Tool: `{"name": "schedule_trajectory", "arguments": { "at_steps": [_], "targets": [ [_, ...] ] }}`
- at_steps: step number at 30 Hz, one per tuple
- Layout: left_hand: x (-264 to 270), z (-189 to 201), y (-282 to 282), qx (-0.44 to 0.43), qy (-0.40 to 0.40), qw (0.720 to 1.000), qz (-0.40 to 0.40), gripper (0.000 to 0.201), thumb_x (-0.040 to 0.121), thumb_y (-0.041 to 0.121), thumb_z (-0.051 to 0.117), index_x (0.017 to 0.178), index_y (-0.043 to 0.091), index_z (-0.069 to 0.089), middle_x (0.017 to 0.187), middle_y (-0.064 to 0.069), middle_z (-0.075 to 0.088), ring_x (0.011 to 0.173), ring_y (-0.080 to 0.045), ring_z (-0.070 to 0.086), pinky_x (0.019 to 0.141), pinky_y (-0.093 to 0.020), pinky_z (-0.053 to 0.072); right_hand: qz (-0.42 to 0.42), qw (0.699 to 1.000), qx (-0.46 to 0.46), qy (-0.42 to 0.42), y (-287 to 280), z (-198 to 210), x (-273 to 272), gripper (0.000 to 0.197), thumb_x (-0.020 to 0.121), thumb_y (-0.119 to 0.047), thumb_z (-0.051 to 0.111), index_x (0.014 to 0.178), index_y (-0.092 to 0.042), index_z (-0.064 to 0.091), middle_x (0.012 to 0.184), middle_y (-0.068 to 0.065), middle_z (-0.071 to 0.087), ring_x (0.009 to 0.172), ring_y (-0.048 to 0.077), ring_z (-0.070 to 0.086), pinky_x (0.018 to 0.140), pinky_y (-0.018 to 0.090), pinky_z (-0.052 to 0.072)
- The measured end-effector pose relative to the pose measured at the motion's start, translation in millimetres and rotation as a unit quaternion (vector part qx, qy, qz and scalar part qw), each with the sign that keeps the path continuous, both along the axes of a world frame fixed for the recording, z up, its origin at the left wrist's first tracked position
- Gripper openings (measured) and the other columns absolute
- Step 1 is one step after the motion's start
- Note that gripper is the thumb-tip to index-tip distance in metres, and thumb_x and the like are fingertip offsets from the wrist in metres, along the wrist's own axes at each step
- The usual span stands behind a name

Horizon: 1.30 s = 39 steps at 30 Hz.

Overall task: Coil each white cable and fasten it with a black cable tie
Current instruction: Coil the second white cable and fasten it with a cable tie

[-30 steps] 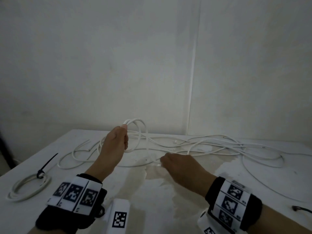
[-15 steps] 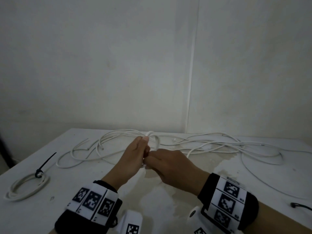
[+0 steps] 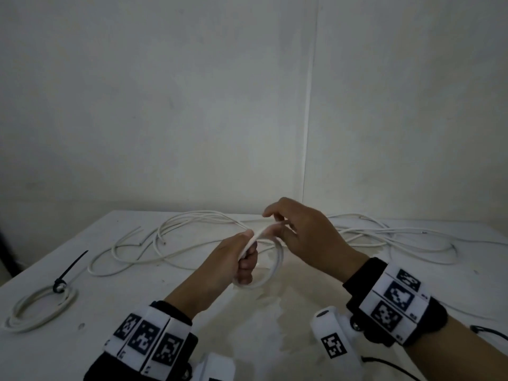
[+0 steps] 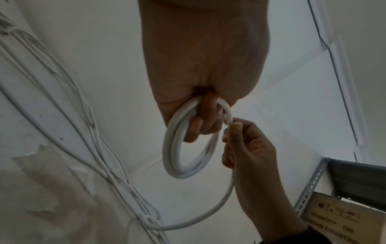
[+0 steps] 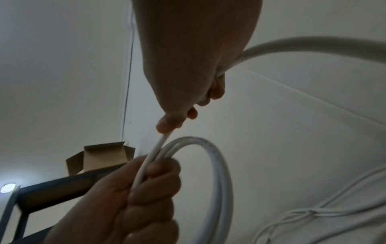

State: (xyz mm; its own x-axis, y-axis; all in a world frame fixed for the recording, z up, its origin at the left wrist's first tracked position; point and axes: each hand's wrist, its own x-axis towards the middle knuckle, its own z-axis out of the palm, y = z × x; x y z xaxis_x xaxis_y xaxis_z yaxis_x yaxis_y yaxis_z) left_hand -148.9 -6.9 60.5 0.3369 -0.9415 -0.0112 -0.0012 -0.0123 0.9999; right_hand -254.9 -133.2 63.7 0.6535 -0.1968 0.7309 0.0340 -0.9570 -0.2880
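Observation:
My left hand [image 3: 242,259] grips a small coil of white cable [image 3: 276,266] above the table's middle; in the left wrist view the coil [image 4: 177,148] hangs from the curled fingers. My right hand [image 3: 291,229] pinches the free run of the same cable [image 5: 160,145] just beyond the left hand; the cable [image 4: 225,199] trails from it down to the tabletop. Loose white cables [image 3: 170,237] lie tangled across the back of the table [image 3: 82,353]. At the left, a finished white coil [image 3: 35,306] lies bound with a black cable tie [image 3: 67,272].
A black cable tie [image 3: 489,331] lies at the table's right edge. White walls meet in a corner behind the table. A metal shelf [image 4: 344,178] and a cardboard box [image 5: 100,156] show in the wrist views.
The two hands met over the table's middle, then the right hand rose and pulled away to the right with the cable. The coil now hangs lower from the left hand.

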Motion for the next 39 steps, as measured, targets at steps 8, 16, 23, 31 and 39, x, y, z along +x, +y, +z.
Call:
{"name": "schedule_trajectory", "arguments": {
  "at_steps": [8, 16, 23, 31, 39],
  "targets": [
    [-5, 5, 0, -0.011, 0.004, 1.000, -0.009, 0.039, 0.098, 0.030, 0.031, 0.062, 0.015, 0.032, 0.046, 0.007, 0.023, 0.038, -0.006, 0.016, 0.040, -0.017, 0.019, -0.013, 0.991, 0.132, 0.032, -10, 1, -2, 0.016, 0.090, -0.027, 0.055, 0.076, -0.022, 0.062, 0.065, -0.016, 0.052, 0.059, 0.003, 0.047, 0.060, 0.026, 0.038],
    [-6, 7, -3, -0.041, 0.009, 0.999, 0.035, 0.038, 0.098, 0.026, 0.034, 0.062, 0.016, 0.030, 0.045, 0.008, 0.021, 0.037, -0.006, 0.016, 0.039, -0.018, 0.019, 0.052, 0.963, 0.260, 0.048, 4, -10, -4, 0.030, 0.097, -0.018, 0.042, 0.074, -0.028, 0.058, 0.062, -0.009, 0.062, 0.060, 0.010, 0.050, 0.061, 0.022, 0.040],
    [-4, 12, -5, -0.057, -0.026, 0.998, 0.006, 0.035, 0.098, 0.029, 0.030, 0.067, 0.013, 0.034, 0.049, 0.007, 0.026, 0.040, -0.007, 0.022, 0.044, -0.018, 0.029, 0.049, 0.953, 0.295, 0.038, 2, 4, -6, 0.028, 0.097, -0.016, 0.041, 0.075, -0.017, 0.058, 0.056, -0.008, 0.052, 0.056, 0.012, 0.042, 0.056, 0.022, 0.035],
    [-8, 9, -7, -0.055, -0.040, 0.996, 0.051, 0.036, 0.099, 0.026, 0.033, 0.064, 0.015, 0.030, 0.043, 0.011, 0.026, 0.038, -0.006, 0.022, 0.039, -0.017, 0.029, 0.016, 0.957, 0.286, 0.041, 3, 0, -2, 0.031, 0.096, -0.020, 0.045, 0.068, -0.027, 0.056, 0.048, -0.014, 0.055, 0.049, 0.002, 0.041, 0.054, 0.019, 0.034],
    [-12, 2, -10, -0.061, -0.014, 0.997, 0.051, 0.037, 0.098, 0.026, 0.034, 0.064, 0.015, 0.030, 0.043, 0.010, 0.025, 0.037, -0.007, 0.021, 0.039, -0.017, 0.029, 0.008, 0.961, 0.273, 0.038, 3, 0, -6, 0.034, 0.095, -0.020, 0.047, 0.063, -0.028, 0.055, 0.046, -0.013, 0.053, 0.043, 0.001, 0.042, 0.048, 0.011, 0.031]
  ]
}}
